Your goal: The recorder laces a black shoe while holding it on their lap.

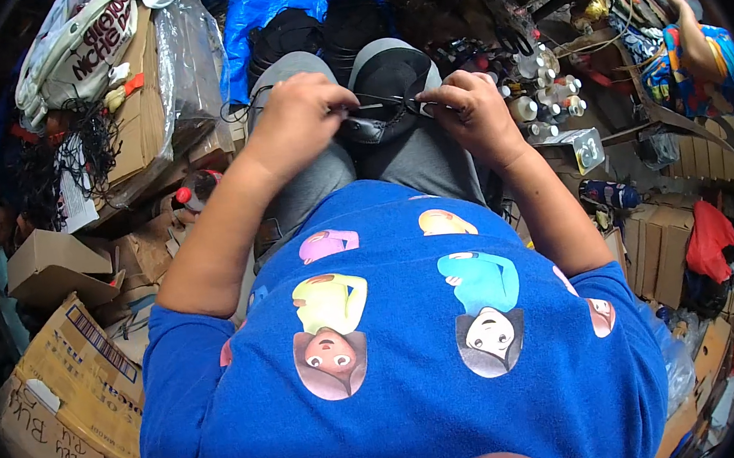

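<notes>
Both bare forearms enter from the lower edge out of short blue sleeves and converge upward over the lap, elbows bent and spread wide. The left hand [296, 116] is curled knuckles-up with the wrist roughly straight, fingers folded under in a closed pinching grip, fingertips hidden beneath the hand. The right hand [471, 113] sits level with it and near it, not touching, wrist bent slightly inward, its fingers likewise drawn together in a tight pinch.
</notes>
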A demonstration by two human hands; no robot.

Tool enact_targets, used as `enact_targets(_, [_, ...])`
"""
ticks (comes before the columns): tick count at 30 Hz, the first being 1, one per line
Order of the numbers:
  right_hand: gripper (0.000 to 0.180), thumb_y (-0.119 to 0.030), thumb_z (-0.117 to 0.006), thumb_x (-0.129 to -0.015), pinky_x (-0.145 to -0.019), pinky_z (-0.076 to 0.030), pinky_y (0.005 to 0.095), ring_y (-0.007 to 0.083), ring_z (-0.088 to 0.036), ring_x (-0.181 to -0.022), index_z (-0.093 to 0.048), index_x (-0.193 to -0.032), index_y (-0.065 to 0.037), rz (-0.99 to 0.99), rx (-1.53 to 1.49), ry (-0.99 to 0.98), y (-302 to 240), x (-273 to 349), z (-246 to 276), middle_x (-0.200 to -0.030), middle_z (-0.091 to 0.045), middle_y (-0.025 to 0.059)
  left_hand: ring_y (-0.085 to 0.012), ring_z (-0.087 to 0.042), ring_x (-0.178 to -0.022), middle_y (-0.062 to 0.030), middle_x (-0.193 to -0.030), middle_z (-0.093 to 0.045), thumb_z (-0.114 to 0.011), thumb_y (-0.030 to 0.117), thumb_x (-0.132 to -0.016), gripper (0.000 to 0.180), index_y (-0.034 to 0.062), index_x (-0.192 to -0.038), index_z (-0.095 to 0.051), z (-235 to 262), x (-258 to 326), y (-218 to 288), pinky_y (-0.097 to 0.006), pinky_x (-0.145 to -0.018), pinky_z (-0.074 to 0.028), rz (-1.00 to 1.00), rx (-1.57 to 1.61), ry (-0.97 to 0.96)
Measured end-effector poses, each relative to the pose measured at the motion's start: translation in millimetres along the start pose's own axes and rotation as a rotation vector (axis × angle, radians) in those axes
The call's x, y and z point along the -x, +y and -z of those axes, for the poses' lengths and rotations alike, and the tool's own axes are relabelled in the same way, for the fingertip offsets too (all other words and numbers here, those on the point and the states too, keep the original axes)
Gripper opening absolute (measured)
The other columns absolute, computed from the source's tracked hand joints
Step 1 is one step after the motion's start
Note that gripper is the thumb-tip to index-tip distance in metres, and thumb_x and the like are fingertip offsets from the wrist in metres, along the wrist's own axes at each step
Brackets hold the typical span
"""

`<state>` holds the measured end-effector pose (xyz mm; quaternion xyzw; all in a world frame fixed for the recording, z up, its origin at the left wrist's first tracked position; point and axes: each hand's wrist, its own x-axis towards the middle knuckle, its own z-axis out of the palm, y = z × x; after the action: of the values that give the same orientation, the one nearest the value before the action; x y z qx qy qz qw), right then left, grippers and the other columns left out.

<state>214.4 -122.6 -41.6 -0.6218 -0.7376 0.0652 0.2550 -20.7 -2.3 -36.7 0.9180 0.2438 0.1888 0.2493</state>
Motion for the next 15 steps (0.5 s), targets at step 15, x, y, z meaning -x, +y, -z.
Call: enact_targets(15, [0.038,0.006,-0.052,-0.074,-0.079,-0.044,0.0256,0.0166,-0.054,-0.085,-0.069,-0.101,-0.014,-0.437,-0.529,-0.335,24,-6,2,-0.088,-0.05,0.0052,-0.0174,-0.045,-0.073,-0.0032,-0.074,-0.043,-0.065,0.002,-0.076,0.023,0.0151,-0.094,-0.072,-45,-21,-26,-0.028,-0.067,-0.039,-0.009,0.347,-0.012])
